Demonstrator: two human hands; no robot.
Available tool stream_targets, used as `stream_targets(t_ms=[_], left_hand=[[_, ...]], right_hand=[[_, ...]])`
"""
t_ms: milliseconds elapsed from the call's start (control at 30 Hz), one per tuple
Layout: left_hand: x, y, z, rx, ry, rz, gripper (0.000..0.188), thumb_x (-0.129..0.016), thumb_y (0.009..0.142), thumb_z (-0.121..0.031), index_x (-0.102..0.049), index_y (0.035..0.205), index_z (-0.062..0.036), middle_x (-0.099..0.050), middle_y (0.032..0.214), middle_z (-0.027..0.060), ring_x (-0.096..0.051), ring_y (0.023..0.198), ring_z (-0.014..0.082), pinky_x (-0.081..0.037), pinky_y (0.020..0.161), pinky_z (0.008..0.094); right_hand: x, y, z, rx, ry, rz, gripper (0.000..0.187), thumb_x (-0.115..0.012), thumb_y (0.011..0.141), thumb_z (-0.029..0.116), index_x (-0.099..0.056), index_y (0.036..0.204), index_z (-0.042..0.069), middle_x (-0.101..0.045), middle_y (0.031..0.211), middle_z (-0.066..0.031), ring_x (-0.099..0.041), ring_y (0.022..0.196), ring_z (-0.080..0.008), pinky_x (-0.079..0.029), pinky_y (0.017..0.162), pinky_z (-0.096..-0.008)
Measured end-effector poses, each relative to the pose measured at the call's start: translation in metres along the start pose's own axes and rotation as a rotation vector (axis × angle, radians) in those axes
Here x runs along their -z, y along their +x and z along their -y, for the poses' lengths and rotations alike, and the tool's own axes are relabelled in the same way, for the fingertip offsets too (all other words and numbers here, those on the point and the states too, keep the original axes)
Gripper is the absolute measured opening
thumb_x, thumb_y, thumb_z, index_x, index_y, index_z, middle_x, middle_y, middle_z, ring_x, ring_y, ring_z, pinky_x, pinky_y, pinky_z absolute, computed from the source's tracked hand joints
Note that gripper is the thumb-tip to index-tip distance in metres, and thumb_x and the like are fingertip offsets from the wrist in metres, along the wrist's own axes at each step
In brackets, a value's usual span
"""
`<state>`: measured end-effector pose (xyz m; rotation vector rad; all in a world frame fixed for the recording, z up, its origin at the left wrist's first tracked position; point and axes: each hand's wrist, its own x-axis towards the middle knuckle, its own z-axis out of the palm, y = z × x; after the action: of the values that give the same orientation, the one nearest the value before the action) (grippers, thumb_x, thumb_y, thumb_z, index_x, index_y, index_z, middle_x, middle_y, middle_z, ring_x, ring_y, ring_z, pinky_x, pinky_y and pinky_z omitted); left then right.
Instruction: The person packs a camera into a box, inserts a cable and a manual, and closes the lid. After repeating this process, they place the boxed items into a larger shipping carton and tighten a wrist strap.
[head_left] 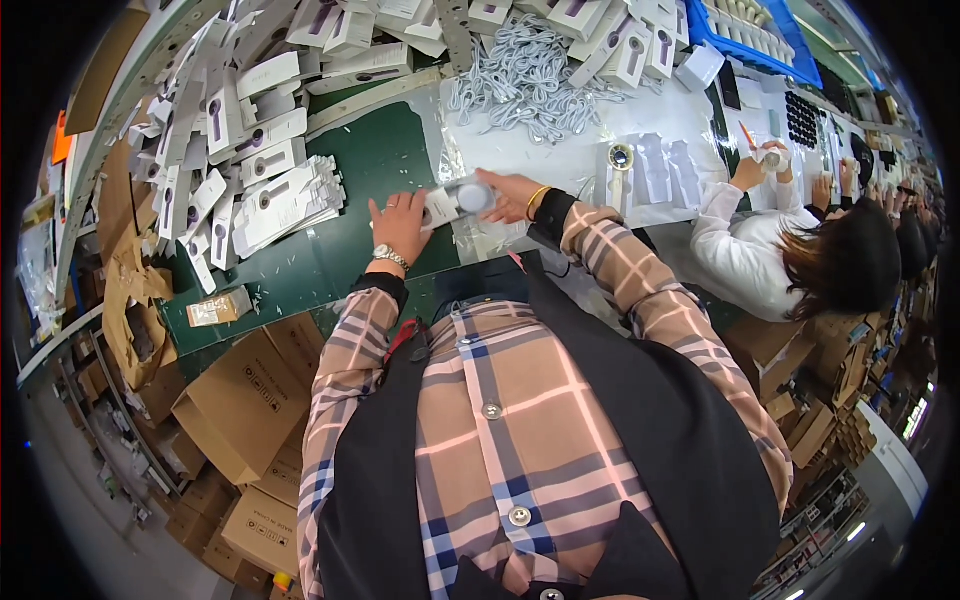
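Over the middle of the green table, my left hand (402, 226) is closed around a small white carton (438, 210), fingers along its far side. My right hand (512, 196) pinches the right end of a clear plastic tray with a pale round-headed device (475, 197) in it. The tray's left end meets the carton; whether it is inside the carton is too blurred to tell. To the right, another round-headed device (620, 158) lies in a clear tray beside several unfilled clear trays (668, 170).
Flattened white cartons (290, 208) are stacked at left, with more printed boxes (225, 115) piled behind. Coiled white cables (535, 80) heap at the back. A blue crate (755, 40) stands far right, near a co-worker in white (750, 245). Cardboard boxes (250, 400) stand below the table's left edge.
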<state>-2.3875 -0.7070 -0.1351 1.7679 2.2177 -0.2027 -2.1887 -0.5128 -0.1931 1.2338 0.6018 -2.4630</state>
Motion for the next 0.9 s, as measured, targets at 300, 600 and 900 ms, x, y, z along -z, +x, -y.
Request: stream_targets(t_ms=[300, 600, 900], left_hand=[[-0.012, 0.013, -0.005, 0.166, -0.134, 0.037, 0.08, -0.086, 0.078, -0.026, -0.047, 0.148, -0.021, -0.059, 0.139, 0.0023, -0.053, 0.135, 0.0294, -0.033, 0.115, 0.07], [-0.001, 0.01, -0.017, 0.131, -0.125, -0.057, 0.085, -0.086, 0.078, -0.025, -0.044, 0.152, -0.0251, -0.057, 0.143, 0.0027, -0.053, 0.136, 0.029, -0.033, 0.115, 0.0699], [-0.027, 0.034, -0.023, 0.12, -0.192, -0.002, 0.081, -0.086, 0.077, -0.024, -0.046, 0.148, -0.0151, -0.058, 0.139, 0.0081, -0.057, 0.13, 0.0315, -0.037, 0.114, 0.0651]], right_hand=[[0.055, -0.002, 0.074, 1.141, -1.253, -1.218, 0.018, -0.072, 0.088, 0.014, -0.071, 0.105, 0.008, -0.065, 0.111, -0.0127, -0.064, 0.108, -0.0337, -0.054, 0.084, -0.0481], [0.084, -0.013, 0.067, 1.2, -1.666, -1.182, 0.013, -0.065, 0.095, 0.005, -0.066, 0.108, 0.006, -0.066, 0.102, -0.0122, -0.068, 0.099, -0.0294, -0.056, 0.078, -0.0417], [-0.009, -0.012, -0.002, 0.874, -1.047, -0.242, 0.011, -0.058, 0.105, 0.013, -0.054, 0.111, 0.005, -0.067, 0.078, -0.0121, -0.072, 0.069, -0.0246, -0.054, 0.061, -0.0365]])
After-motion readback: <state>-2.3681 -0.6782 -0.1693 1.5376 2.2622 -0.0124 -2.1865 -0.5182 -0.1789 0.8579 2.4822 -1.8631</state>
